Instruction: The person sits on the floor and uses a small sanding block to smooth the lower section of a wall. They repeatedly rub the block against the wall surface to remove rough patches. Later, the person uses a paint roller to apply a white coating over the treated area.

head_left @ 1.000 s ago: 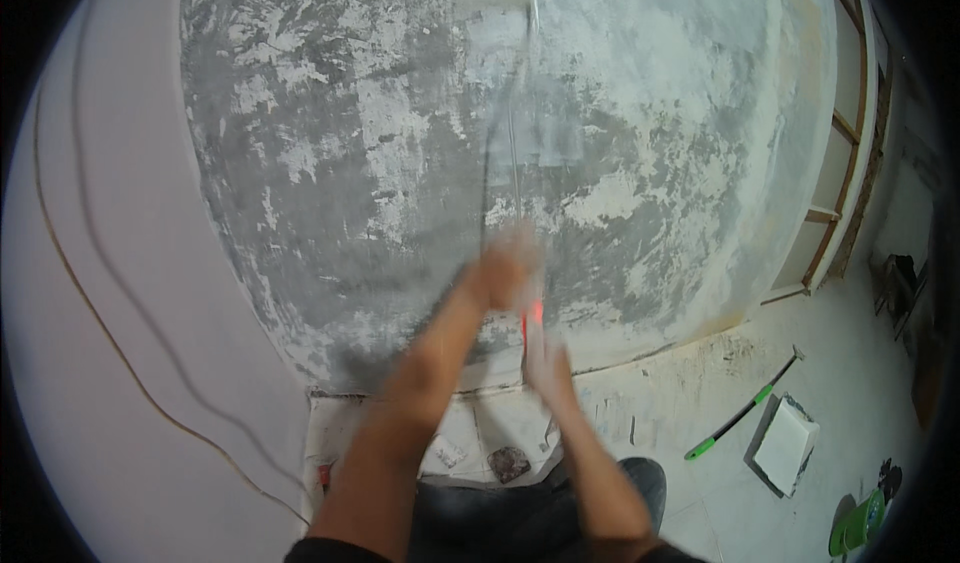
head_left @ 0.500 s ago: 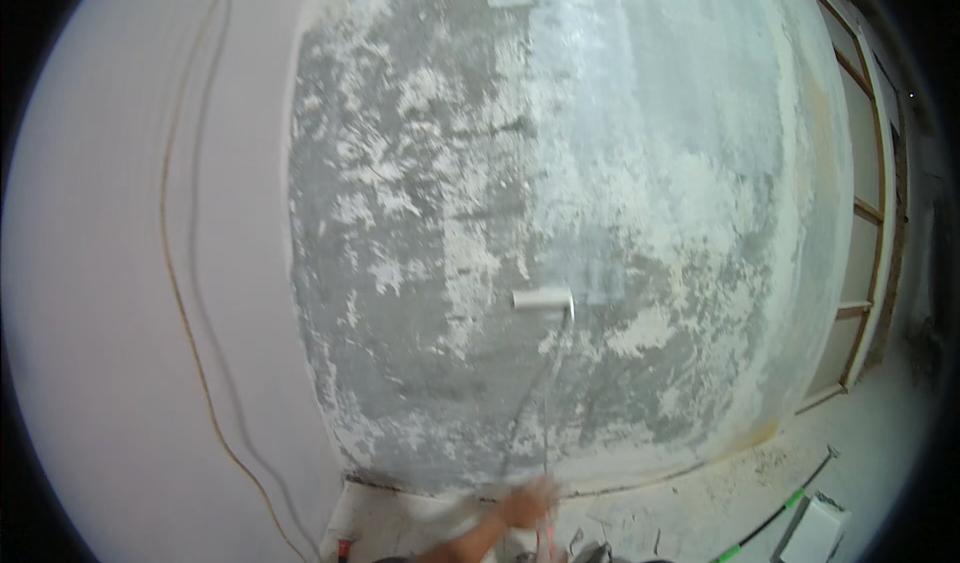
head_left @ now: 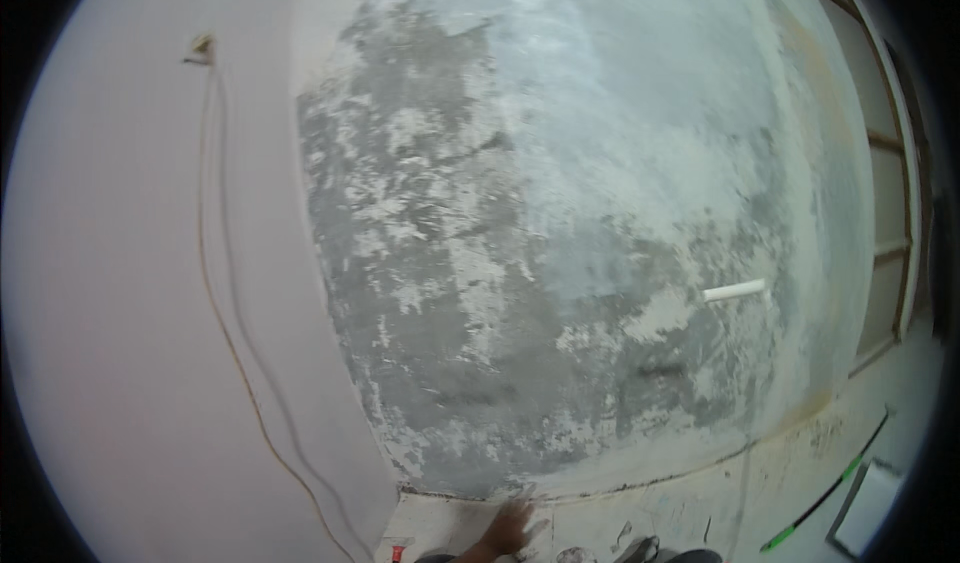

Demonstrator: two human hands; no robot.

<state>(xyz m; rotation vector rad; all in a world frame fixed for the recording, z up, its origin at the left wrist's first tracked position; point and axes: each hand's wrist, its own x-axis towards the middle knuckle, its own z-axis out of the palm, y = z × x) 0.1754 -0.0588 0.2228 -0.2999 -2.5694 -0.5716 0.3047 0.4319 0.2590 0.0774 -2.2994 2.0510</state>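
Note:
A white paint roller (head_left: 735, 290) is up against the patchy grey wall (head_left: 450, 363), right of its middle. From it a thin pole (head_left: 746, 463), faint and blurred, runs down to the lower edge. My left hand (head_left: 512, 526) is low in the view, in front of the foot of the wall and well left of the pole. Its fingers look spread, though motion smears them, and nothing shows in them. My right hand is out of the picture, so the pole's lower end and any grip on it are hidden.
A cord (head_left: 232, 343) hangs from an outlet hole (head_left: 203, 48) on the smooth left wall. On the floor at right lie a black and green pole (head_left: 825, 493) and a white tray-like thing (head_left: 868, 508). A red-handled tool (head_left: 397, 553) is at lower left. A framed panel (head_left: 890, 203) stands far right.
The roller has gone from mid-wall to the right. My left hand, earlier at the pole, is now apart from it. The view has shifted, bringing the outlet hole in.

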